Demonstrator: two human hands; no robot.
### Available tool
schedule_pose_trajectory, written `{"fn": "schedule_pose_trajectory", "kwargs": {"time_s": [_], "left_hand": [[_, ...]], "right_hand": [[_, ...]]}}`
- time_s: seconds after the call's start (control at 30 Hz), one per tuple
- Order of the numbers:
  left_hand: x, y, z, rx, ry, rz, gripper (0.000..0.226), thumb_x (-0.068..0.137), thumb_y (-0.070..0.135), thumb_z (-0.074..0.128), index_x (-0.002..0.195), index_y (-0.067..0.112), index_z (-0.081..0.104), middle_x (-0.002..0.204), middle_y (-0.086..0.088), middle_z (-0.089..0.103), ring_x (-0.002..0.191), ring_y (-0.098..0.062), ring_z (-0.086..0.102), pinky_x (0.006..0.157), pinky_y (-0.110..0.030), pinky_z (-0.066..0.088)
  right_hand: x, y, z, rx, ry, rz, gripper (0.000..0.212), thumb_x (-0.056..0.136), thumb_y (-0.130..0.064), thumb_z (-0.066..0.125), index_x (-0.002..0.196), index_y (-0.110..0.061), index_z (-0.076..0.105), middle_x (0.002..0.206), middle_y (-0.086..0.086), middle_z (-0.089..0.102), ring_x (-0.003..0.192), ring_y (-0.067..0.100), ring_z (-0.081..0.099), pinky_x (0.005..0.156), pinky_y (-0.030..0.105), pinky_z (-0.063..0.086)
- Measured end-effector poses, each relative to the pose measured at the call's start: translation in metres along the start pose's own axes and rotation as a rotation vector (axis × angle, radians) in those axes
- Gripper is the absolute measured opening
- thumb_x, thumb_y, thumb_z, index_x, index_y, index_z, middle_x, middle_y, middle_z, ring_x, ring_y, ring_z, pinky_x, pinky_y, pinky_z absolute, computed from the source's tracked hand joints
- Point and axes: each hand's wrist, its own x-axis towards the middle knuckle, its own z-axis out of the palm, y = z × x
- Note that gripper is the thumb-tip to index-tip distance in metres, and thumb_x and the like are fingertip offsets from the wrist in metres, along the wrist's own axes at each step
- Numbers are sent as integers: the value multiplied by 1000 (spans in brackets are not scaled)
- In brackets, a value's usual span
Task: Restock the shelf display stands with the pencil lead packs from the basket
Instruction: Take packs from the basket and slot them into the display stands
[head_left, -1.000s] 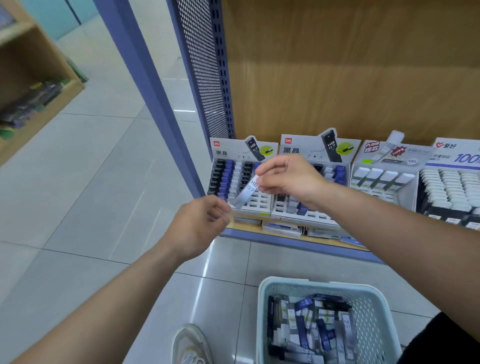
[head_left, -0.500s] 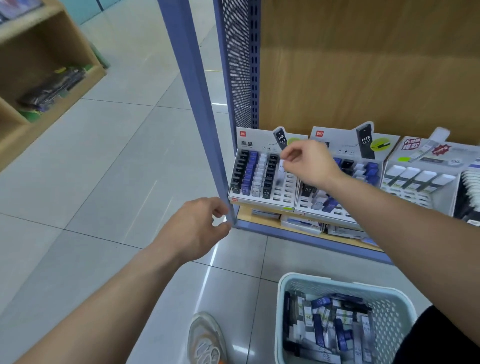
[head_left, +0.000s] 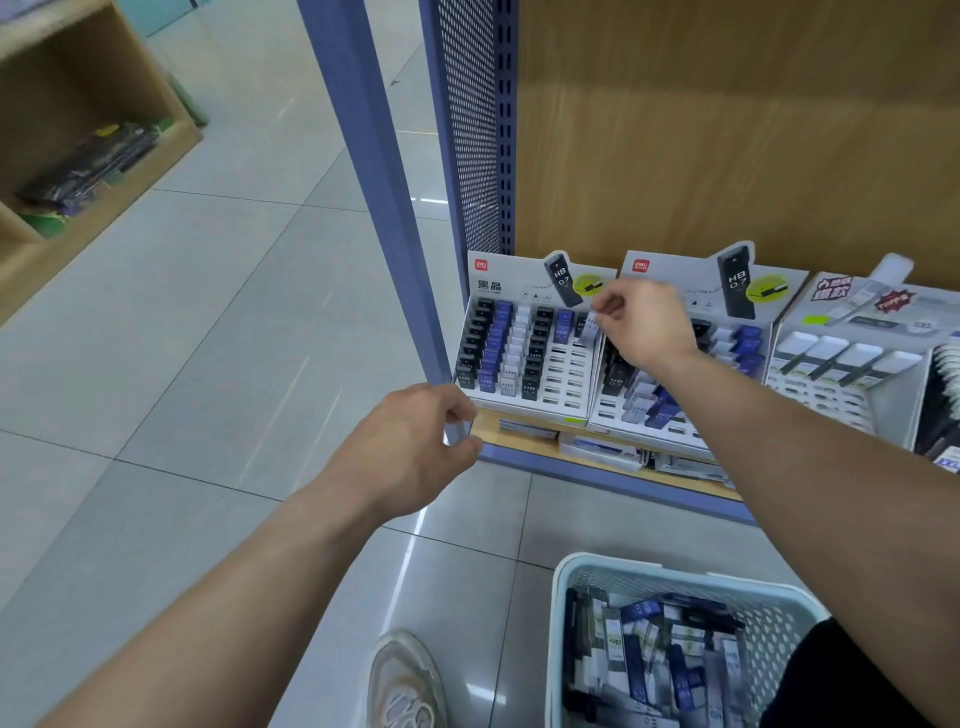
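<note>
Grey floor tiles (head_left: 208, 322) run under a shop shelf unit with a wood-grain back panel (head_left: 727, 130) and a blue upright post (head_left: 363, 156); a white pencil lead pack (head_left: 588, 328) is pinched between the thumb and forefinger tips of the right hand (head_left: 647, 327), with the other fingers curled in behind. The pack stands near upright at the top of the rightmost column of the left display stand (head_left: 519, 409); straight below those fingertips the column's slots show as dark slits, and to the left of them run columns of black, blue and white packs. Under the right wrist sits a second display stand (head_left: 691, 270), partly filled; further right of the hand is a third stand (head_left: 852, 312) with white-capped items. The left hand (head_left: 410, 447) hangs lower and left of the right hand's fingers, in front of the post's foot; its fingers are loosely curled, with nothing seen in them. Well below both hands, on the floor, a pale blue basket (head_left: 649, 568) holds a loose heap of lead packs (head_left: 654, 660); left of it is a light sneaker (head_left: 405, 680).
</note>
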Motion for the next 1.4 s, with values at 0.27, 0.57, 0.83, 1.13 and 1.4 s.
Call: {"fn": "schedule_pose_trajectory", "kwargs": {"time_s": [0.27,0.57,0.83,1.13,1.4], "left_hand": [[2,1,1,-5,-16,-4,30,94,40,65,123,31,62,119,11,61,103,-8,56,82,-19,39],[2,-1,1,-24,-19,0,29,93,39,66,121,32,63,116,14,59,100,-6,55,80,-18,38],[1,0,1,-46,-6,-2,29,93,39,66,121,33,63,114,15,58,99,-5,55,79,-17,39],[4,-2,1,-56,-12,-1,30,93,39,67,122,33,63,111,18,54,99,-4,54,76,-15,38],[6,11,0,-73,-24,18,27,94,39,66,119,31,64,116,14,58,102,-6,56,81,-19,40]], "right_hand": [[2,0,8,16,-57,11,12,89,-10,73,93,-21,73,87,-4,70,84,15,67,87,37,58],[-8,-2,5,-43,-129,-63,20,87,-4,68,89,-24,72,84,-9,66,82,10,63,84,32,56],[-8,-2,12,3,35,39,13,92,-10,66,98,-19,72,89,-3,71,84,19,66,81,38,58],[-20,-11,3,-51,-20,-39,14,89,-13,69,97,-23,73,90,-9,71,90,16,65,83,39,57],[-59,-10,7,-118,-179,-142,7,90,-23,72,94,-29,74,75,-26,56,91,12,55,81,35,51]]}}
